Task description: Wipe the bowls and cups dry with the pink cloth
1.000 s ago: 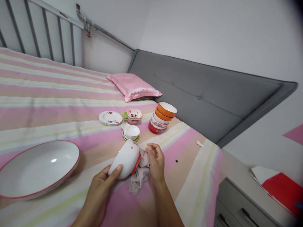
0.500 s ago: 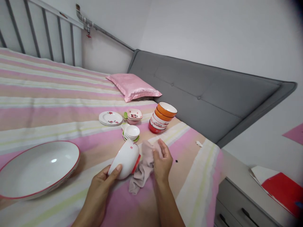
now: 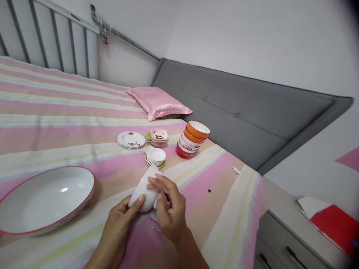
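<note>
"Where's the bowl (image 3: 141, 192)?"

"Tilted on its side over the bed (image 3: 221, 216), held by the left hand (image 3: 123, 215): thumb on the outer wall, the other fingers mostly hidden behind."

"And the right hand (image 3: 171, 209)?"

"Fingers bent around a bunched cloth (image 3: 154, 216) against the bowl, two fingertips lying over its side. Most of the cloth is hidden."

"How much room around them?"

"Tight at the far end: the bowl's upper rim comes right up to the small white dishes (image 3: 157, 155) in view, and I can't tell whether they touch. To the left, a broad strip of sheet runs across to the red-rimmed basin (image 3: 47, 201)."

"On the right?"

"A wide stretch of sheet, then the mattress edge beside the nightstand (image 3: 280, 231). The bowl stack (image 3: 192, 144) stands farther off, near the headboard (image 3: 224, 101)."
</note>
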`<state>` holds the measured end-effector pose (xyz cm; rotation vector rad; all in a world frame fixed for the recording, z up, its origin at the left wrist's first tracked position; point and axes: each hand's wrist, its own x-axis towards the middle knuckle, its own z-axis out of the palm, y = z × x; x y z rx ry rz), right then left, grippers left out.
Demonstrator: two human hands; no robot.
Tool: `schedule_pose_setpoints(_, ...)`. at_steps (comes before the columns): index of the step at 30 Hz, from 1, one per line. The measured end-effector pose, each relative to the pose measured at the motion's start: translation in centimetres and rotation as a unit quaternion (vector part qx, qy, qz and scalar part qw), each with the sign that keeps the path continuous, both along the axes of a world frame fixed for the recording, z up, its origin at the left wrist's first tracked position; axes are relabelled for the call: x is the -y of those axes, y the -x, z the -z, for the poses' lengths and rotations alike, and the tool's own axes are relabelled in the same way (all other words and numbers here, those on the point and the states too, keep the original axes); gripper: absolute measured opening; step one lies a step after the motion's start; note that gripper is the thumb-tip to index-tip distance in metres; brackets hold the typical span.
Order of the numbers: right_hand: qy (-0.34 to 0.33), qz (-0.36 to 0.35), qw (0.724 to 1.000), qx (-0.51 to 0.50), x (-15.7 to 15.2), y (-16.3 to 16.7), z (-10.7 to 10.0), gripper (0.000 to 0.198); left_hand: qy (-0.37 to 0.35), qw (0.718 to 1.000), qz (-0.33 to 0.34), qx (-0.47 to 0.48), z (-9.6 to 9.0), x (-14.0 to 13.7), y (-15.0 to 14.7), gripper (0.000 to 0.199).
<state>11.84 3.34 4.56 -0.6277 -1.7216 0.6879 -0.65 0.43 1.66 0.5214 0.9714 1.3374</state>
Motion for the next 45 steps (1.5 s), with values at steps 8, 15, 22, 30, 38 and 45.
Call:
schedule_pose_setpoints(8, 0.138, 0.009, 0.976, -0.170, -1.5, 0.0, 0.8, 0.046, 0.019, 0.999, 0.003, 0.026, -0.4, 0.1, -0.2, 0.049)
schedule_pose_setpoints(15, 0.176, 0.140, 0.961, -0.159, -2.1, 0.3, 1.3, 0.055, 0.030, 0.999, -0.002, 0.021, -0.4, 0.2, -0.2, 0.054)
schedule_pose_setpoints(22, 0.237, 0.180, 0.948, -0.117, -2.2, -0.4, 1.0, 0.054, 0.034, 0.999, -0.001, 0.028, -0.4, 0.1, -0.1, 0.054)
schedule_pose_setpoints(30, 0.350, 0.256, 0.899, -0.058, -3.3, -1.7, 2.3, 0.076, 0.022, 0.999, -0.002, 0.039, -0.4, 0.0, -0.1, 0.051)
schedule_pose_setpoints(38, 0.294, 0.342, 0.892, 0.023, -5.6, -5.7, 4.0, 0.045, 0.045, 0.999, -0.007, 0.029, -0.2, 0.2, 0.1, 0.056)
schedule_pose_setpoints(45, 0.314, 0.255, 0.894, 0.191, -4.8, -7.5, 4.3, 0.016, 0.046, 0.998, -0.009, 0.030, -0.5, 0.2, 0.1, 0.057)
